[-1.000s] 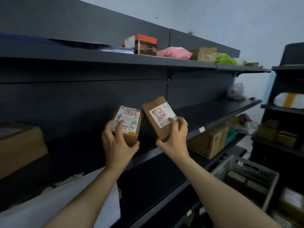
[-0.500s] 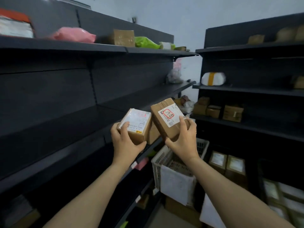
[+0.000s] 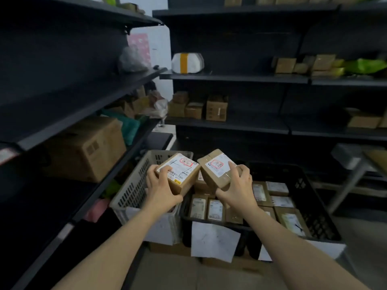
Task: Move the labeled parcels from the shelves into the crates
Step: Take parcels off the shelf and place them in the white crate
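I've turned from the shelves [image 3: 79, 116]: left hand [image 3: 161, 191] grips the left parcel [image 3: 180, 171] beside the black crate [image 3: 312, 197], right hand [image 3: 239, 190] grips the right parcel [image 3: 216, 171] above it.

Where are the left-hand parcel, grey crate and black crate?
left-hand parcel [image 3: 184, 168]: head view, on its white label.
grey crate [image 3: 134, 185]: head view, on its slotted left wall.
black crate [image 3: 312, 204]: head view, on its right inner wall.

Brown cardboard parcels [image 3: 217, 171], white labels [image 3: 217, 164] circled in red; grey crate [image 3: 134, 185], black crate [image 3: 310, 197], dark grey shelves [image 3: 230, 77], white bundle [image 3: 187, 62] with a yellow stripe.
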`<act>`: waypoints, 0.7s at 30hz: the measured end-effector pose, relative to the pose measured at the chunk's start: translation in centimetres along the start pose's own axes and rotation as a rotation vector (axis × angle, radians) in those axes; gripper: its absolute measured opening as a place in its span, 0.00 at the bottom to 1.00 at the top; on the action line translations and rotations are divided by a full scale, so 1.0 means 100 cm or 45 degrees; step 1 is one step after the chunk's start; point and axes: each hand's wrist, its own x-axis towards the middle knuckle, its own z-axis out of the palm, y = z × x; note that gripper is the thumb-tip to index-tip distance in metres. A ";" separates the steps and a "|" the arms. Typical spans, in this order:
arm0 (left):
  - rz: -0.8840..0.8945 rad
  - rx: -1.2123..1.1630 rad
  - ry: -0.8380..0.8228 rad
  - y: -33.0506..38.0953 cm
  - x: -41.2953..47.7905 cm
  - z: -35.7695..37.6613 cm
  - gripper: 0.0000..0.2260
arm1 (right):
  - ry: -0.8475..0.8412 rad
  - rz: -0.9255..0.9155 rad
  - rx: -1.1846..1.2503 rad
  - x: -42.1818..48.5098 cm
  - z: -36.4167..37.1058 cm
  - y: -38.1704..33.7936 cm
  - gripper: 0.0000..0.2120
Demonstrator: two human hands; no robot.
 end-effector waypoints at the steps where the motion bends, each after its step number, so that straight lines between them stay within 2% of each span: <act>1: 0.005 -0.017 -0.058 -0.002 0.014 0.014 0.39 | -0.015 0.047 -0.040 0.010 0.004 0.009 0.44; 9: -0.203 -0.265 -0.487 -0.041 0.116 0.120 0.34 | -0.090 0.548 -0.340 0.075 0.055 0.068 0.40; 12: -0.236 -0.155 -0.637 -0.054 0.133 0.157 0.34 | -0.173 0.689 -0.379 0.085 0.077 0.094 0.41; 16: -0.115 0.216 -0.668 -0.063 0.140 0.191 0.36 | -0.253 0.795 -0.243 0.097 0.109 0.124 0.39; 21: -0.203 0.163 -0.759 -0.077 0.154 0.228 0.38 | -0.345 0.830 -0.185 0.113 0.145 0.157 0.41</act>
